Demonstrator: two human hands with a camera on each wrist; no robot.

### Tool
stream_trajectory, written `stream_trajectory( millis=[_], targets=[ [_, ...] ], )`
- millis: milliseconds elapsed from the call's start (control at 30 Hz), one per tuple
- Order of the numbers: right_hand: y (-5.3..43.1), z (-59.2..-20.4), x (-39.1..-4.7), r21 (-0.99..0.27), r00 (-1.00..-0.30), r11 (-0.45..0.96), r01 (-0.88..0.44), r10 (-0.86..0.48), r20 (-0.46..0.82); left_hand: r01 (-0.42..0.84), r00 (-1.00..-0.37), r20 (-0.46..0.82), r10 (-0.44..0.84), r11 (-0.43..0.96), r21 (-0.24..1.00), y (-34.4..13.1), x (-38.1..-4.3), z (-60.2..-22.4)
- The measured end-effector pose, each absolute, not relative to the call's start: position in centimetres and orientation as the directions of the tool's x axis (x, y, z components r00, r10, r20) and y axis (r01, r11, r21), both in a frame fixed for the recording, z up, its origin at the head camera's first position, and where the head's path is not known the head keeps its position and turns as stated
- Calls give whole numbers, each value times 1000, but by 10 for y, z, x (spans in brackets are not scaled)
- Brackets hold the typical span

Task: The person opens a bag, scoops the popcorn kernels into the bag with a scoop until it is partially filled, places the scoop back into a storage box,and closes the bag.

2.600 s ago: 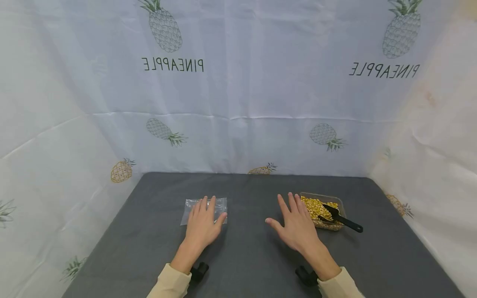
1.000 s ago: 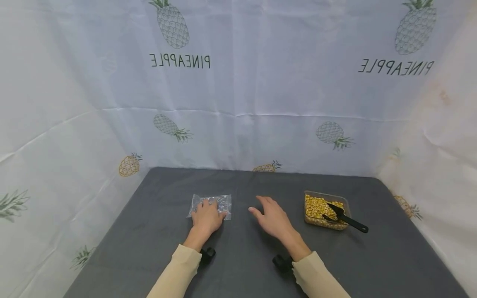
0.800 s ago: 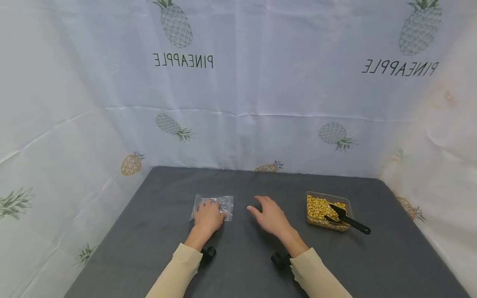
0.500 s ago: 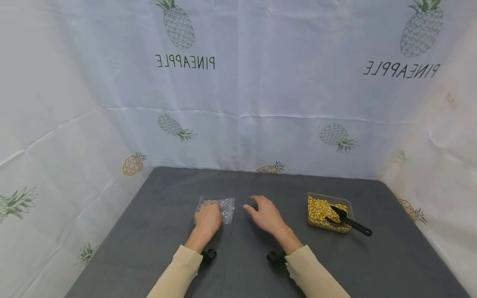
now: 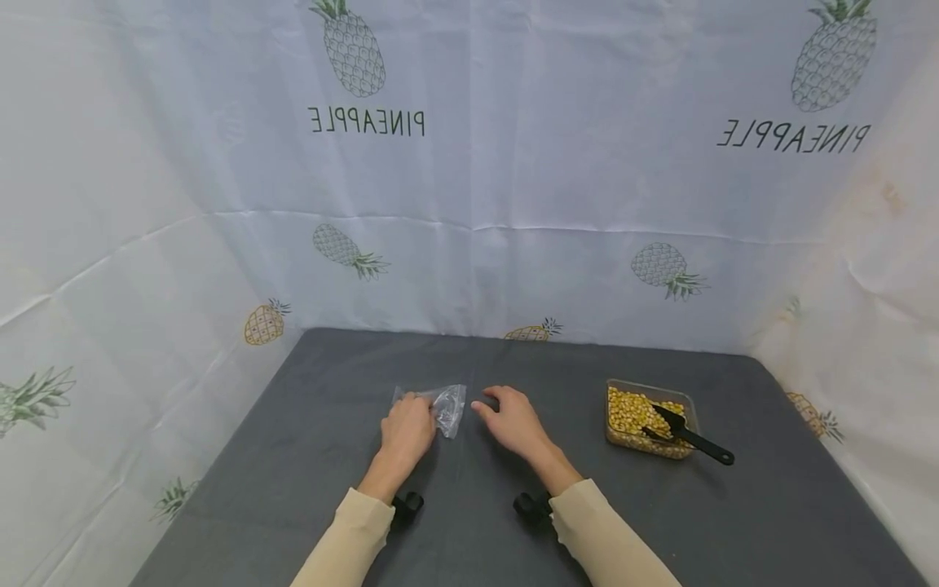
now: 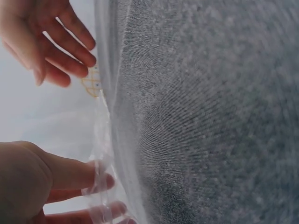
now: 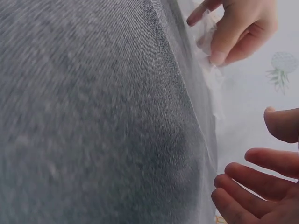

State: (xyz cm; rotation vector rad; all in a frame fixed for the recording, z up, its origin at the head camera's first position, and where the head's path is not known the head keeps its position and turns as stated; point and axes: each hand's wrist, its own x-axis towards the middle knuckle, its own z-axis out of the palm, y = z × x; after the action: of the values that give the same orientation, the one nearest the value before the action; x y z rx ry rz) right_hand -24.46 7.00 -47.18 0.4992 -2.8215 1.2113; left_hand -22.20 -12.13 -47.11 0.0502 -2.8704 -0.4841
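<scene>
My left hand (image 5: 408, 425) pinches a clear plastic bag (image 5: 449, 408) between thumb and fingers, left of the table's middle. In the left wrist view the bag (image 6: 102, 186) bunches at the left hand's fingertips (image 6: 100, 170). Part of the bag is hidden under that hand in the head view. My right hand (image 5: 513, 420) hovers just right of the bag, its fingers relaxed and bent slightly toward it, holding nothing. The right wrist view shows the right hand's spread fingers (image 7: 254, 175) apart from the bag (image 7: 208, 42).
A clear rectangular container (image 5: 645, 453) of yellow corn kernels (image 5: 629, 412) stands at the right on the dark grey table (image 5: 469, 522). A black scoop (image 5: 693, 439) lies in it, its handle jutting over the near right edge. Pineapple-print cloth (image 5: 469, 163) surrounds the table.
My left hand has come down onto the bag, curled its fingers and pinched it, so the bag is now bunched. My right hand has moved left, away from the corn container toward the bag.
</scene>
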Motion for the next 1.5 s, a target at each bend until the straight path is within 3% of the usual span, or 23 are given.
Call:
stream_trajectory(
  millis=[567, 867, 1200, 1500],
  targets=[
    [60, -484, -259, -832, -972, 505, -230, -167, 167, 121, -978, 206, 29, 885, 450, -120, -211, -467],
    [60, -485, -263, -972, -991, 230, -46, -134, 15, 158, -978, 199, 66, 856, 493, -122, -210, -466],
    [63, -482, -260, -996, -985, 83, 45, -162, -57, 198, -972, 210, 106, 850, 489, -122, -207, -465],
    [67, -476, -257, -999, -983, 18, 42, -176, -44, 208, -967, 229, 107, 854, 477, -119, -201, -459]
  ],
)
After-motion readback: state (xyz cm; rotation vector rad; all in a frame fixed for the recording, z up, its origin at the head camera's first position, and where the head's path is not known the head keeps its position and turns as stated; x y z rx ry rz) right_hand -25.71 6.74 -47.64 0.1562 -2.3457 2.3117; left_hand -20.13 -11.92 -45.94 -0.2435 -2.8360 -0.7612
